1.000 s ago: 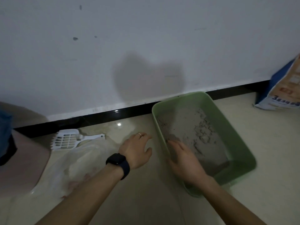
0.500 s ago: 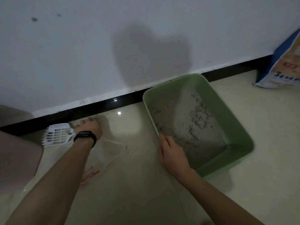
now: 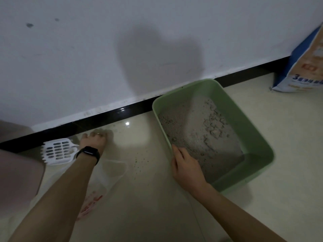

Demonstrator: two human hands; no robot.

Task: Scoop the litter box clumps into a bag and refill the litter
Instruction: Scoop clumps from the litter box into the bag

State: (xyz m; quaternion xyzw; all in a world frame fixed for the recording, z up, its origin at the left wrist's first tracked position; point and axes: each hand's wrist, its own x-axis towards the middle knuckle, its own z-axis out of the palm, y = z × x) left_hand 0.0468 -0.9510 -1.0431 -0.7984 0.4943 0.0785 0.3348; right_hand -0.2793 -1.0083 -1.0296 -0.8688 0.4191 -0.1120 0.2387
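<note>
A green litter box (image 3: 251,137) sits on the floor by the wall, holding grey litter (image 3: 197,135) with clumps toward its far right side. My right hand (image 3: 186,165) grips the box's near left rim, thumb outside and fingers inside. A white slotted scoop (image 3: 56,151) lies on the floor at the left. My left hand (image 3: 94,140), with a black watch on the wrist, rests over the scoop's handle end, its fingers curled down on it. A thin translucent plastic bag (image 3: 111,173) lies flat on the floor under my left forearm.
A blue and orange litter sack (image 3: 304,67) leans against the wall at the far right. Loose litter grains (image 3: 141,161) are scattered on the tiles between bag and box. A black skirting strip (image 3: 108,114) runs along the white wall. A pinkish object (image 3: 17,175) fills the left edge.
My left hand has moved from the middle of the floor out to the scoop's handle by the wall. My right hand has slid from inside the box to its near left rim.
</note>
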